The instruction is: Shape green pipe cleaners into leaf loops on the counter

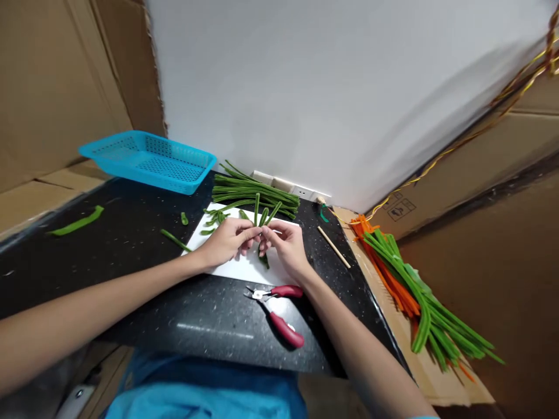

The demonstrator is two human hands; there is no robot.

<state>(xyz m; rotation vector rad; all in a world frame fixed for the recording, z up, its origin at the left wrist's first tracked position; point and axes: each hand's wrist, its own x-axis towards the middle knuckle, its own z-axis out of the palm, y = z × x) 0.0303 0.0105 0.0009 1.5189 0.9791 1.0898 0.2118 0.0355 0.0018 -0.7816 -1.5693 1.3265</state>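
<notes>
My left hand (231,241) and my right hand (286,241) meet over a white board (236,269), fingertips pinched together on looped green pipe cleaners (264,217). Some ends of the fuzzy stems stick up above my fingers, and a dark green piece hangs below them. My fingers hide the spot where the stems join. Bent green loops (213,217) lie on the board beside my left hand. Nearer to me, red-handled cutting pliers (275,308) rest on the black table with their jaws and handles apart.
Behind the board lies a bundle of long green stems (253,191). A blue plastic basket (151,166) stands at the back left. To the right are a thin wooden stick (333,247), orange stems (397,291) and bright green stems (437,314) on cardboard. Power sockets (301,192) line the wall.
</notes>
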